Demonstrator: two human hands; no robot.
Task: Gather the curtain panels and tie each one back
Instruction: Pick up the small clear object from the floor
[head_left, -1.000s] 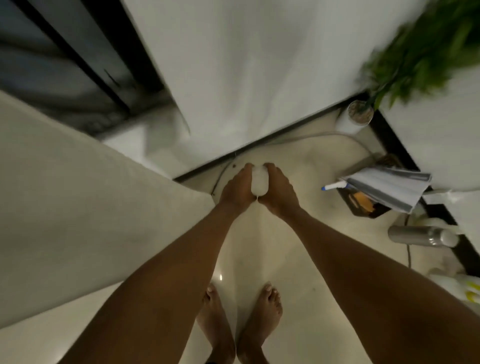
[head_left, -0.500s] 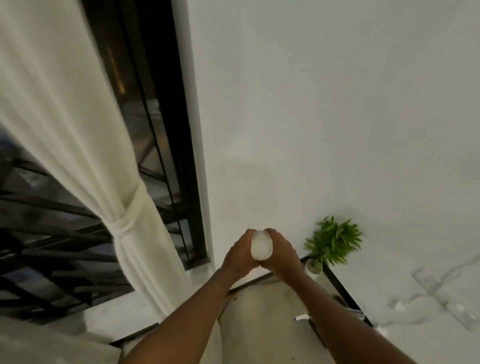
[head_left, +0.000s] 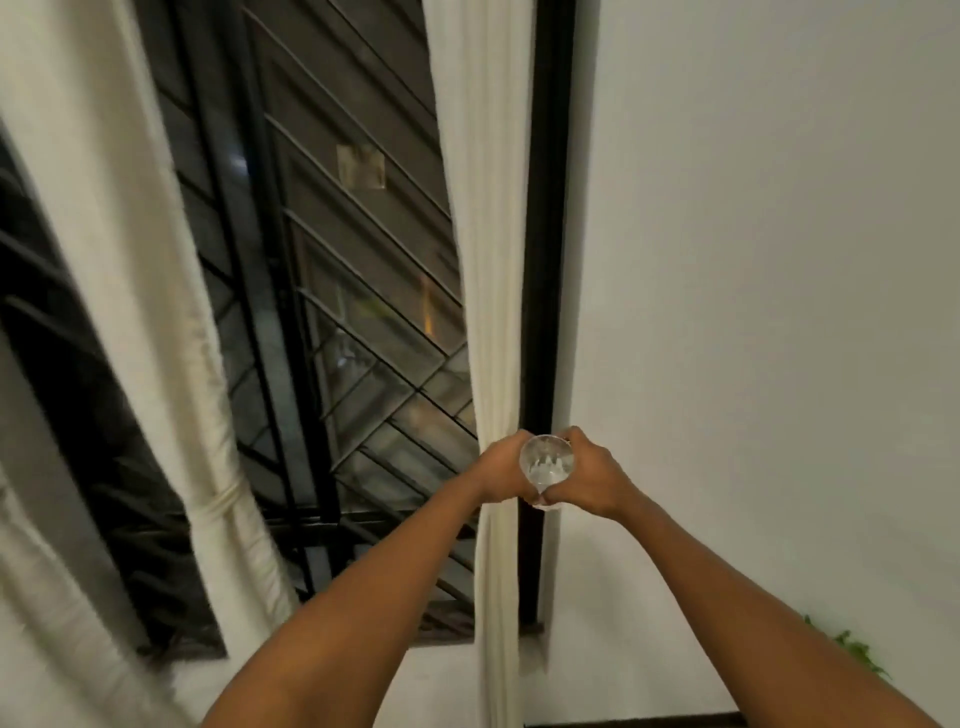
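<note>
A cream curtain panel (head_left: 491, 260) hangs gathered in a narrow column along the right side of the window. My left hand (head_left: 501, 475) and my right hand (head_left: 587, 478) are raised together in front of it, both curled round a small clear round object (head_left: 546, 460) held between them. A second cream curtain panel (head_left: 140, 291) hangs to the left, cinched by a cream tie-back (head_left: 221, 501) low down.
A dark window with a black metal grille (head_left: 353, 291) fills the space between the panels. The black window frame (head_left: 545, 260) borders a plain white wall (head_left: 779, 312) on the right. Green plant leaves (head_left: 852, 649) peek in at the lower right.
The view has swung up from the floor to the window. Both hands, still clasping the clear object, have risen to the right curtain panel.
</note>
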